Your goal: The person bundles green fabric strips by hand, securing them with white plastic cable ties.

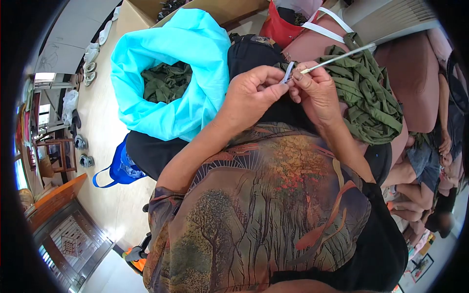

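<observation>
My left hand (251, 93) is closed, its thumb and forefinger pinching a small, slim lilac-white tool (288, 72) whose exact kind I cannot make out. Close beside it, my right hand (320, 93) grips a long thin grey rod (337, 59) with a pale tip near the fingertips. The rod points up and to the right. Both hands meet above my lap, fingertips almost touching; anything tiny between them is hidden. Just right of my right hand lies a heap of olive-green fabric strips (366, 97). Left of my hands sits an open bright turquoise bag (129, 83) with dark green fabric (168, 82) inside.
A cardboard box (134, 19) stands behind the turquoise bag, and a red bag (281, 27) lies at the top. On the floor to the left are a blue bag (115, 166) and several shoes (87, 161). Another person's legs (415, 195) show at right, near a pink sofa (410, 78).
</observation>
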The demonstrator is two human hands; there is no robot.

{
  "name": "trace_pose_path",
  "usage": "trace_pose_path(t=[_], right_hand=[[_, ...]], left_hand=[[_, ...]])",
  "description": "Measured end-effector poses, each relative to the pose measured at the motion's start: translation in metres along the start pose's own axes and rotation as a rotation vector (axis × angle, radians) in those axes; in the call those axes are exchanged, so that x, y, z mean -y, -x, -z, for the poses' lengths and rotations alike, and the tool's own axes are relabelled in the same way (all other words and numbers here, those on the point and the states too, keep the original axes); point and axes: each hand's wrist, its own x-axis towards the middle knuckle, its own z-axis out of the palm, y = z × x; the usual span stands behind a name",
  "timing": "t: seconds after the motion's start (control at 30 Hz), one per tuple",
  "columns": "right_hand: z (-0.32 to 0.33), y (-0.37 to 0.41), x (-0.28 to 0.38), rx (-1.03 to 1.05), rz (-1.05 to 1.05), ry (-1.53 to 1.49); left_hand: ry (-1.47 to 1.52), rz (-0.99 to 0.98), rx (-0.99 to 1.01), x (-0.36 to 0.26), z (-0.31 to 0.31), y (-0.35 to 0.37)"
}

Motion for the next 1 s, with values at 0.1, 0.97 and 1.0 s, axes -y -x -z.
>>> trace_pose_path(t=[0.1, 0.97, 1.0], right_hand=[[0.003, -0.001, 0.002, 0.052, -0.015, -0.001], [-0.018, 0.003, 0.054, 0.066, 1.006, 1.518], [-0.016, -0.001, 0.053, 0.1, 1.038, 1.542]], left_hand=[[0.059, -0.049, -0.022, 0.007, 0.011, -0.005], [0.038, 0.135, 0.081, -0.008, 0.022, -0.005], [0.037, 0.126, 0.093, -0.009, 0.022, -0.006]])
